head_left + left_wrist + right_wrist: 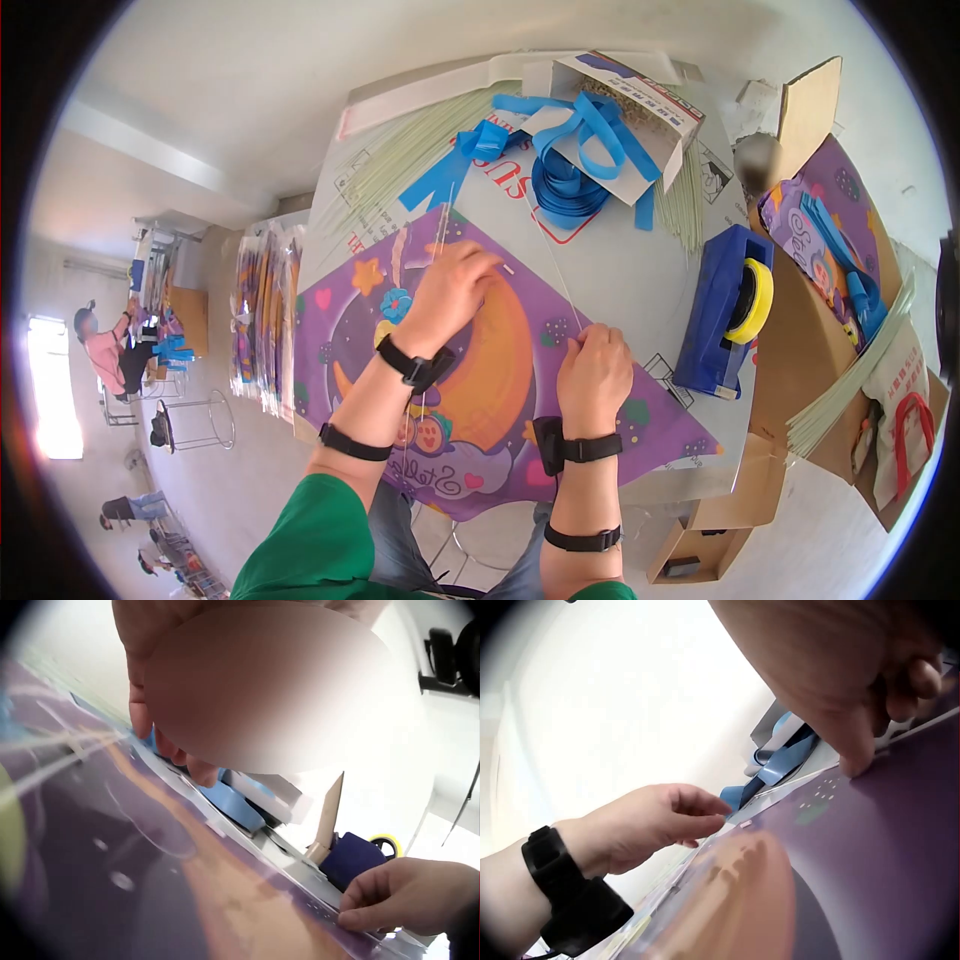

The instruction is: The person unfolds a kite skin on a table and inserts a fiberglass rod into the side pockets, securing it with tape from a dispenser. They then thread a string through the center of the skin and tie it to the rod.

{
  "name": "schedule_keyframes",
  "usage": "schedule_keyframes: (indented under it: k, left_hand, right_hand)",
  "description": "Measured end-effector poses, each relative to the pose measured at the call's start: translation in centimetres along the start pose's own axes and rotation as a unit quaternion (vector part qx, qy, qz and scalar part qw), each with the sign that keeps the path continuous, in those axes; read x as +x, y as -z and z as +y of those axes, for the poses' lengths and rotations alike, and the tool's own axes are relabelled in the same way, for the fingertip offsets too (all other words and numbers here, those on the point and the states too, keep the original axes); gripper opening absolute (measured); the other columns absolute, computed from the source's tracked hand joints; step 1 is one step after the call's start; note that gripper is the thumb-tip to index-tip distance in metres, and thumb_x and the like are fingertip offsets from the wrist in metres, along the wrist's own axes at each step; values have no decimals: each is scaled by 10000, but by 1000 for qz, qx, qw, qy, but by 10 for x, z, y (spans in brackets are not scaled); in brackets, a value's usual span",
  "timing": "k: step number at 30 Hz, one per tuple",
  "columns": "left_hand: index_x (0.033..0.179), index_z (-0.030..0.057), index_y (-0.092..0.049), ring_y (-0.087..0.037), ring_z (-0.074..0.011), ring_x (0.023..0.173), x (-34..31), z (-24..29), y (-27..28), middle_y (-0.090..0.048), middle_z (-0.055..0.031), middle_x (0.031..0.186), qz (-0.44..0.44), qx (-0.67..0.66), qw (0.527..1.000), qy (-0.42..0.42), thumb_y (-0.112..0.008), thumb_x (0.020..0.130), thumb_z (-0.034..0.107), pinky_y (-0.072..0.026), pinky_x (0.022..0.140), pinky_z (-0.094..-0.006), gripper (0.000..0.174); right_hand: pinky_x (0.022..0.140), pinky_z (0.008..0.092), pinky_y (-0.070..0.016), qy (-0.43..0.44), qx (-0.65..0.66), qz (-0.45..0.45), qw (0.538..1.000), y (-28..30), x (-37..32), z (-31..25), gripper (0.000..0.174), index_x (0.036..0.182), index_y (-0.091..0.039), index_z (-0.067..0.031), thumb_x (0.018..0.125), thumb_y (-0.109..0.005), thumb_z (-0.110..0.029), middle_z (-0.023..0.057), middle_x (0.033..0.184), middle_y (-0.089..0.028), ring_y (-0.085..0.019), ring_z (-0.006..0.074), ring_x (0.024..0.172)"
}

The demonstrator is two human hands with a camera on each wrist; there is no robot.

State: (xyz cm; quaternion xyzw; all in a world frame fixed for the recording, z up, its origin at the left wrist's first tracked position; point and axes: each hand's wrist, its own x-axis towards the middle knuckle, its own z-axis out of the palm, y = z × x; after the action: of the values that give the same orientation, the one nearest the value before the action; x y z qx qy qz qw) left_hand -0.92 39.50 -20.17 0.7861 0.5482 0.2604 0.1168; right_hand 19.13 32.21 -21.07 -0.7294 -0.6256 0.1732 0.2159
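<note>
A purple diamond-shaped kite (500, 395), printed with an orange moon, stars and lettering, lies across the near part of the table. My right hand (596, 378) pinches the kite's far right edge, where a thin pale rod (553, 262) runs up to the thumb. In the right wrist view, the thumb presses down at that edge and the other fingers curl. My left hand (455, 290) hovers over the kite's upper middle, fingers loosely extended and holding nothing. A small white tab (508, 268) lies near its fingertips. More thin rods (443, 228) cross the kite's top corner.
Blue ribbon (570, 185) spills around an open box (650, 110) at the back. Bundled pale rods (430, 130) lie at back left. A blue tape dispenser (715, 310) stands right of the kite. Cardboard boxes (790, 400) hold more kites at far right. Packaged kites (265, 315) are stacked left.
</note>
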Motion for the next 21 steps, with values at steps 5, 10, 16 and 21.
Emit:
schedule_keyframes:
  k: [5, 10, 16, 21]
  left_hand:
    - [852, 27, -621, -582, -277, 809, 15, 5, -14, -570, -96, 814, -35, -16, 999, -24, -661, 726, -7, -451, 695, -353, 137]
    - [776, 7, -567, -575, -275, 772, 12, 3, -11, -564, -106, 792, -68, 3, 998, -4, -641, 744, -13, -436, 703, -340, 83]
    - [955, 13, -619, -600, -174, 770, 0, 4, -12, -608, -66, 830, 72, -124, 979, 143, -612, 840, 24, -463, 716, -287, 116]
    - [1037, 9, -617, -604, -125, 842, -4, -7, 5, -628, -42, 922, 91, -404, 859, 302, -597, 901, 87, -491, 746, -256, 157]
  right_hand:
    - [703, 393, -471, -30, 1, -4, 1000, 0, 3, -2, 182, 800, -523, -42, 760, -693, -95, 111, 864, -554, -582, 310, 816]
    - [681, 393, -475, -40, 4, -4, 999, 3, 6, -2, 176, 795, -524, -39, 769, -686, -101, 105, 844, -557, -589, 303, 785]
    - [628, 403, -472, 13, -12, 32, 999, -2, 4, 1, 124, 790, -545, -42, 788, -659, -92, 101, 802, -579, -587, 309, 739]
    - [650, 416, -462, 43, 56, 33, 997, 0, 5, -2, 119, 850, -520, -12, 803, -626, -35, 129, 836, -573, -584, 314, 768]
